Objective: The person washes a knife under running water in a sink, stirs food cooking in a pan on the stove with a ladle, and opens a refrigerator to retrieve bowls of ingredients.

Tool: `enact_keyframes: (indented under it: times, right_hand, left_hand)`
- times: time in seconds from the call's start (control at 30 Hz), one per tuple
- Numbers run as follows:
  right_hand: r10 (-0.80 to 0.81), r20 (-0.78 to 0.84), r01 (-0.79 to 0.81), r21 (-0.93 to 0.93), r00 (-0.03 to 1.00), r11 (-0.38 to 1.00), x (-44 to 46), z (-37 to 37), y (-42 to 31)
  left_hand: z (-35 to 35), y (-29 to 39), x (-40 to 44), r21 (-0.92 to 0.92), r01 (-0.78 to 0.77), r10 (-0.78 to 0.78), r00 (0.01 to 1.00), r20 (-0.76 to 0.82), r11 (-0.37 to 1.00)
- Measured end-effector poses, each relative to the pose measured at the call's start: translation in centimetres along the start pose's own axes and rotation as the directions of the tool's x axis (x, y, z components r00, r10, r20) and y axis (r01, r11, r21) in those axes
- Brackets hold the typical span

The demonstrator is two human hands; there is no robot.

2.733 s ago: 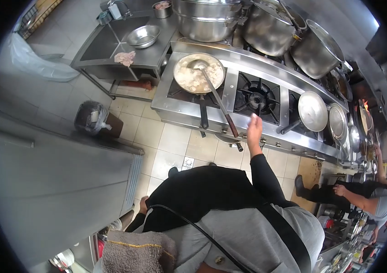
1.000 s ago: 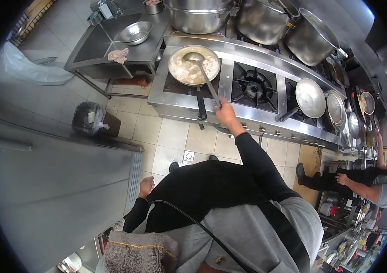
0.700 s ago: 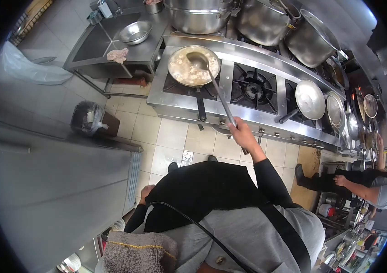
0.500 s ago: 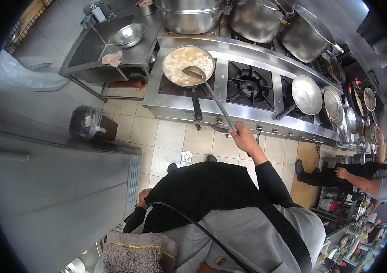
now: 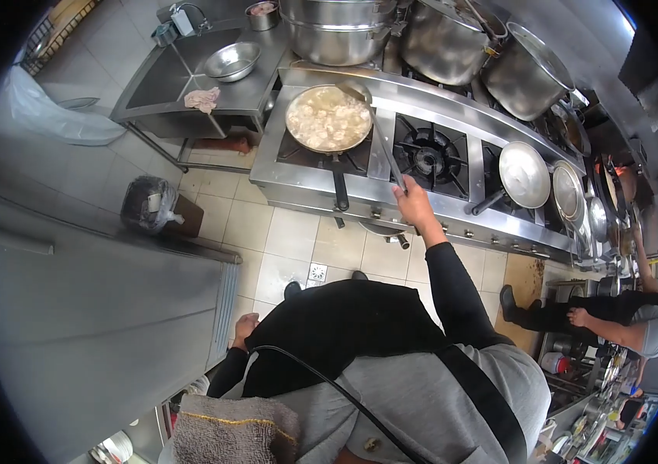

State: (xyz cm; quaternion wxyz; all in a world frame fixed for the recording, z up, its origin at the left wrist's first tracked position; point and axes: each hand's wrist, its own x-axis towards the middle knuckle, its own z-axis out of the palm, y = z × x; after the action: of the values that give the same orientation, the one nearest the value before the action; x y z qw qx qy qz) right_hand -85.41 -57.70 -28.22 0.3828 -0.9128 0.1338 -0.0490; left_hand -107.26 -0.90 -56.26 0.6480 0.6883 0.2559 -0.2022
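Note:
My right hand [image 5: 415, 203] is closed round the long handle of a metal ladle [image 5: 388, 147]. The ladle's bowl is tilted at the far right rim of a frying pan [image 5: 340, 185], whose dark handle points toward me. Pale chunks of food in cloudy, bubbling liquid [image 5: 327, 120] fill the pan, which sits on the left burner. My left hand [image 5: 245, 328] hangs beside my apron, its fingers loosely curled with nothing visible in them.
Large steel pots [image 5: 338, 35] stand behind the stove. An unused burner [image 5: 429, 157] and a second pan [image 5: 523, 174] lie to the right. A steel bowl [image 5: 234, 62] and pink cloth [image 5: 203, 99] rest by the sink. Another person [image 5: 615, 321] works at far right.
The ladle's bowl has moved from the middle of the food to the far right rim of the pan. My right hand has shifted slightly up and away from me.

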Motion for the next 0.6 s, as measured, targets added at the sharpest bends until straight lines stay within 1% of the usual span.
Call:
enact_keyframes:
  times: [0.07, 0.1, 0.2, 0.23, 0.27, 0.3, 0.33, 0.37, 0.4, 0.43, 0.47, 0.5, 0.53, 0.57, 0.6]
  right_hand:
    - [0.021, -0.002, -0.021, -0.018, 1.000, 1.000, 1.3, 0.5, -0.3]
    - [-0.023, -0.055, 0.021, -0.036, 0.998, 0.999, 1.8, 1.2, -0.2]
    - [-0.073, -0.095, 0.071, -0.024, 0.993, 0.997, 2.7, 3.7, 0.4]
    - [0.006, 0.020, -0.006, 0.008, 1.000, 1.000, 2.9, 3.6, -0.3]
    - [0.038, 0.107, -0.042, 0.042, 0.994, 0.998, 2.4, 2.8, -2.0]
    - [0.022, 0.116, -0.025, 0.028, 0.993, 0.999, 2.8, 3.4, -1.6]
    - [-0.048, 0.016, 0.047, 0.045, 0.999, 0.998, 2.9, 4.4, -0.8]
    - [-0.042, 0.016, 0.042, 0.034, 0.999, 0.999, 3.0, 4.5, -1.1]
    - [-0.028, 0.026, 0.027, 0.026, 0.999, 0.999, 3.1, 4.5, -1.6]
    - [-0.050, -0.007, 0.051, 0.015, 0.999, 0.999, 3.5, 4.7, -1.9]
    - [-0.068, -0.037, 0.068, 0.008, 0.997, 0.998, 3.7, 5.2, -1.9]
    - [-0.091, -0.039, 0.091, -0.014, 0.995, 0.996, 4.1, 5.8, -1.7]
    - [-0.116, -0.037, 0.115, -0.033, 0.992, 0.993, 4.5, 6.3, -1.3]
    - [-0.142, -0.032, 0.140, -0.052, 0.989, 0.989, 4.7, 6.9, -0.8]
    - [-0.116, -0.004, 0.116, -0.064, 0.993, 0.991, 4.5, 7.3, -1.1]
  left_hand:
    - [-0.1, 1.4, -2.6, 0.025, -0.077, 0.077, 0.997, 0.025, 0.997]
    - [-0.9, 1.9, -3.5, 0.267, -0.187, 0.162, 0.980, 0.113, 0.945]
    - [-0.2, 1.1, -4.1, 0.192, -0.126, 0.118, 0.992, 0.050, 0.973]
    - [-0.4, -0.2, -4.0, 0.274, -0.263, 0.266, 0.964, 0.028, 0.925]
    - [-0.9, -1.4, -3.8, 0.354, -0.392, 0.415, 0.910, 0.014, 0.849]
    - [-1.6, -1.9, -3.8, 0.570, -0.598, 0.620, 0.762, 0.186, 0.564]
    - [-2.1, -1.4, -3.3, 0.691, -0.700, 0.719, 0.573, 0.393, 0.181]
    - [-2.0, 0.0, -3.5, 0.661, -0.491, 0.473, 0.852, 0.227, 0.567]
    - [-1.8, 0.8, -4.3, 0.547, -0.149, 0.102, 0.988, 0.116, 0.823]
    - [-0.4, 1.8, -5.0, 0.264, -0.028, 0.036, 0.999, -0.026, 0.964]
    - [0.2, 2.2, -5.5, -0.056, 0.068, -0.075, 0.988, -0.136, 0.996]
    - [0.0, 1.9, -5.1, -0.107, 0.013, -0.019, 0.998, -0.055, 0.994]
    - [0.2, 1.9, -5.2, -0.047, -0.116, 0.113, 0.992, -0.052, 0.992]
    - [0.0, 2.1, -4.8, -0.052, -0.094, 0.094, 0.996, -0.007, 0.994]
    - [-0.1, 1.9, -4.3, -0.058, -0.070, 0.072, 0.997, 0.040, 0.996]
